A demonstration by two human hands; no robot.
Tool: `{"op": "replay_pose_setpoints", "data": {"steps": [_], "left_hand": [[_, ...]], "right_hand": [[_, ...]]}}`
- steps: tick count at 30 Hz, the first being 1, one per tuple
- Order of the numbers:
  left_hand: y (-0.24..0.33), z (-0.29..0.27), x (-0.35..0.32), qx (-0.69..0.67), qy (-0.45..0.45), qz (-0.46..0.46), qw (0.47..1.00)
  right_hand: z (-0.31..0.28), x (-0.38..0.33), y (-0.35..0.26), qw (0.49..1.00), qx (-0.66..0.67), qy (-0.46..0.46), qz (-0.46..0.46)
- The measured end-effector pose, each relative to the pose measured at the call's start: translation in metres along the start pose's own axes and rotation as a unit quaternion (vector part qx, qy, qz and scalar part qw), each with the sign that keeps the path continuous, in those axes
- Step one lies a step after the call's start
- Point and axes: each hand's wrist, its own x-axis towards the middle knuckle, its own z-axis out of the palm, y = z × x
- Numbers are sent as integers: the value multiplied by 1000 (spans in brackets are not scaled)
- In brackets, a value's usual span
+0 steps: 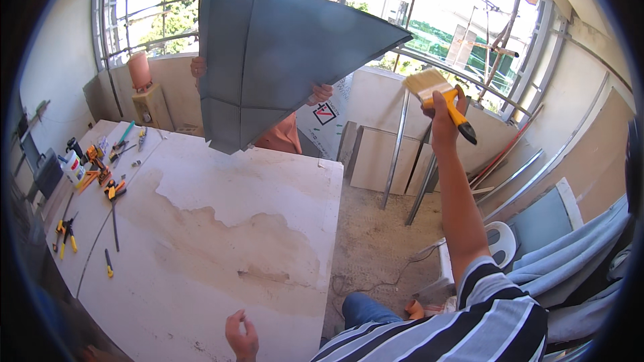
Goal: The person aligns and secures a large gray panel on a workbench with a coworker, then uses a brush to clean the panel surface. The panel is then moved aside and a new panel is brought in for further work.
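Observation:
My right hand (445,110) is raised at the right, its fingers wrapped round the yellow-and-black handle of a wide paintbrush (429,85) with pale bristles pointing up and left. Low over the near edge of the white worktable (221,298), my left hand (242,336) holds nothing, its fingers loosely bent and apart. Across the table a co-worker holds up a large dark grey folded panel (282,53) with a slanted edge; one hand (198,66) grips its left side and another hand (320,94) its lower slanted edge.
Cutters (66,233), a utility knife (109,263), a drill (99,164) and a white tub (72,169) lie along the table's left side. Metal studs (396,151) and boards (386,161) lean beyond the table. A white plastic chair (502,241) stands at right.

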Motion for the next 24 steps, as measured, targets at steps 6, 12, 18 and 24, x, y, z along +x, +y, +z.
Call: {"op": "replay_pose_setpoints", "data": {"steps": [6, 12, 18, 24], "left_hand": [[8, -72, -25, 130, 125, -103, 978], [11, -2, -48, 170, 207, -186, 945], [80, 160, 49, 137, 158, -181, 961], [98, 218, 142, 238, 8, -14, 971]], "right_hand": [[63, 108, 97, 997, 45, 63, -18], [94, 241, 220, 988, 4, 106, -111], [121, 192, 384, 971, -197, 20, -137], [147, 210, 338, 988, 30, 114, -97]]}}
